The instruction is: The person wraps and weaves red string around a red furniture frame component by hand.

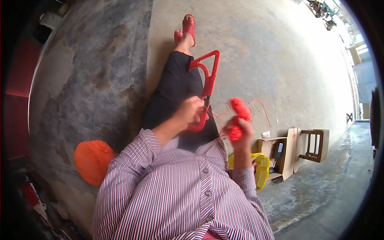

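Note:
My left hand (pixel 189 112) is closed round the lower part of a long red frame (pixel 210 83), which rises from my lap. Its far end forms an angled loop with a curved inner piece, and its surface looks wrapped in cord. Raised to the right of it, my right hand (pixel 242 130) grips a bundle of bright red yarn (pixel 237 136), slightly blurred by motion. A loose red strand (pixel 262 108) curls off to the right of the bundle, and thin strands run between the bundle and the frame.
My legs (pixel 176 84) stretch out over the concrete floor (pixel 280 68), ending in red shoes (pixel 189 26). An orange rounded object (pixel 94 161) lies at my left. To the right are a yellow plastic basket (pixel 262 172), an open cardboard box (pixel 289 156) with items inside and a small wooden stool (pixel 323 146).

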`<action>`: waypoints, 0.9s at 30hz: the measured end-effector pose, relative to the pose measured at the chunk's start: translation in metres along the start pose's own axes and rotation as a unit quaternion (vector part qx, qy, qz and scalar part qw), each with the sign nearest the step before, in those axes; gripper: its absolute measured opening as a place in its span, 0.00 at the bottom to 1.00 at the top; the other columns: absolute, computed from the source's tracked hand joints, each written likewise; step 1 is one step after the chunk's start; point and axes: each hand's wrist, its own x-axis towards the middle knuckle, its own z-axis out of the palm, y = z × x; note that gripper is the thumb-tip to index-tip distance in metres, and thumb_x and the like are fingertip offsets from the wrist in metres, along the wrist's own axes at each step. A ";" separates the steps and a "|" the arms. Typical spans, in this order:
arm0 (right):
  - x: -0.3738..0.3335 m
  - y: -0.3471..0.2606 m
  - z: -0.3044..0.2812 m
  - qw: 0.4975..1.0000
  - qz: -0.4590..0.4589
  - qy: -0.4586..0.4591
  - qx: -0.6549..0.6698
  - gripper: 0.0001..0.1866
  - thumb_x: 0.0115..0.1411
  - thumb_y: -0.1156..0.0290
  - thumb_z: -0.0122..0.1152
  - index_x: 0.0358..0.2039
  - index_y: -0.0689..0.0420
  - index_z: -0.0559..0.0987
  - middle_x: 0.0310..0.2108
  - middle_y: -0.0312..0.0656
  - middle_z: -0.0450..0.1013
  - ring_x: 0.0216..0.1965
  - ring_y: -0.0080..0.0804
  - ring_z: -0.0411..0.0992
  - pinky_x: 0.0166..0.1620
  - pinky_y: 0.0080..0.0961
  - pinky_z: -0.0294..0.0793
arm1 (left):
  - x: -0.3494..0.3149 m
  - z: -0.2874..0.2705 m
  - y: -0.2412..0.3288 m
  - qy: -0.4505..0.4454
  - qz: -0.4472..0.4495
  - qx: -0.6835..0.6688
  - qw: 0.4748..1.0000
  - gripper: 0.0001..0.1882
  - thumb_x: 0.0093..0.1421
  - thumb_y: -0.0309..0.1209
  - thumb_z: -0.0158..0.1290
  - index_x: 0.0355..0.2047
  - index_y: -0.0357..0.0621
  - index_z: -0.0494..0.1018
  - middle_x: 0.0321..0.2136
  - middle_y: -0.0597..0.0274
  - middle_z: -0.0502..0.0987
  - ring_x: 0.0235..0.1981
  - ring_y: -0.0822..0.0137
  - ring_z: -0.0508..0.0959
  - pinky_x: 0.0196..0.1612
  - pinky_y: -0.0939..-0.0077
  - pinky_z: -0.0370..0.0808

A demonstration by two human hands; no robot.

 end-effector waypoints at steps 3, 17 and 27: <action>0.014 0.025 0.020 0.995 0.093 0.009 -0.026 0.23 0.54 0.67 0.56 0.50 0.61 0.69 0.30 0.38 0.72 0.25 0.26 0.70 0.28 0.24 0.72 | 0.000 -0.003 -0.001 -0.010 -0.015 -0.016 1.000 0.11 0.61 0.37 0.41 0.34 0.42 0.66 0.24 0.49 0.79 0.13 0.75 0.68 0.13 0.85 0.58; 0.018 0.023 0.033 0.984 0.144 -0.031 -0.098 0.25 0.56 0.72 0.56 0.55 0.63 0.68 0.38 0.37 0.72 0.34 0.24 0.72 0.39 0.24 0.73 | 0.004 0.002 -0.007 0.006 -0.032 -0.097 0.995 0.09 0.56 0.32 0.41 0.31 0.42 0.69 0.24 0.45 0.79 0.10 0.74 0.64 0.12 0.80 0.58; -0.033 -0.022 0.021 0.955 0.018 0.016 -0.294 0.08 0.53 0.71 0.63 0.29 0.63 0.76 0.23 0.33 0.73 0.24 0.21 0.70 0.31 0.22 0.69 | 0.005 0.002 -0.007 -0.011 -0.078 -0.115 0.990 0.11 0.51 0.27 0.41 0.33 0.39 0.70 0.20 0.45 0.76 0.09 0.73 0.63 0.13 0.80 0.60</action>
